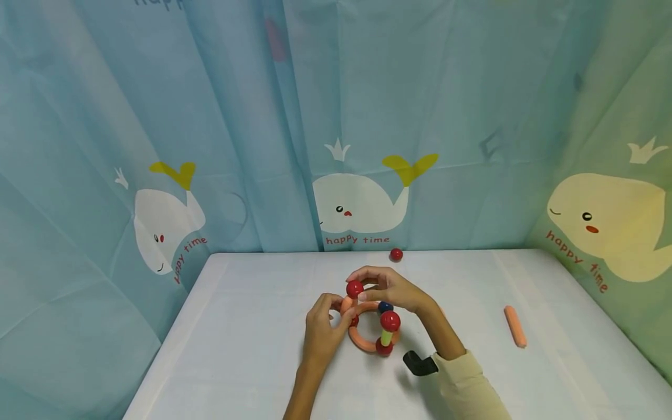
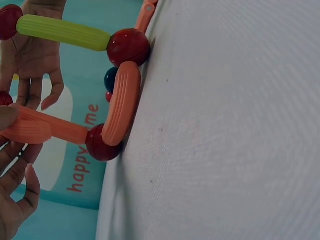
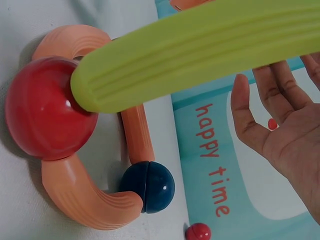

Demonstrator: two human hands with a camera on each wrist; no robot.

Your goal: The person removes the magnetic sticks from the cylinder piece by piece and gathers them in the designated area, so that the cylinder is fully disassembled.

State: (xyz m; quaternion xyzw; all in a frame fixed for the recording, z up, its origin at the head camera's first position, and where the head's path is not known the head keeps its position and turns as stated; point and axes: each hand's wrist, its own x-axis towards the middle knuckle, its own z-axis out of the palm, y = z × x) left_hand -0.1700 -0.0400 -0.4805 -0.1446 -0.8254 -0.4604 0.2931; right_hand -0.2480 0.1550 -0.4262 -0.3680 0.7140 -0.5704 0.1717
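Note:
On the white table lies a ring of curved orange sticks (image 1: 362, 341) joined by red balls and a dark blue ball (image 1: 385, 307). A light green stick (image 3: 200, 55) rises from one red ball (image 3: 50, 107), topped by another red ball (image 1: 390, 321). My left hand (image 1: 322, 332), at the ring's left side, pinches a short orange stick (image 2: 27, 131) beside an upright orange stick (image 2: 65, 127). Just above, my right hand (image 1: 391, 287) pinches a red ball (image 1: 354, 289) at the upper end of the orange sticks, thumb on its near side.
A loose orange stick (image 1: 515, 326) lies on the table at the right. One red ball (image 1: 396, 255) sits at the back edge, before a blue curtain (image 1: 273, 204) with whale prints. A black camera mount (image 1: 420, 363) juts from the right wrist.

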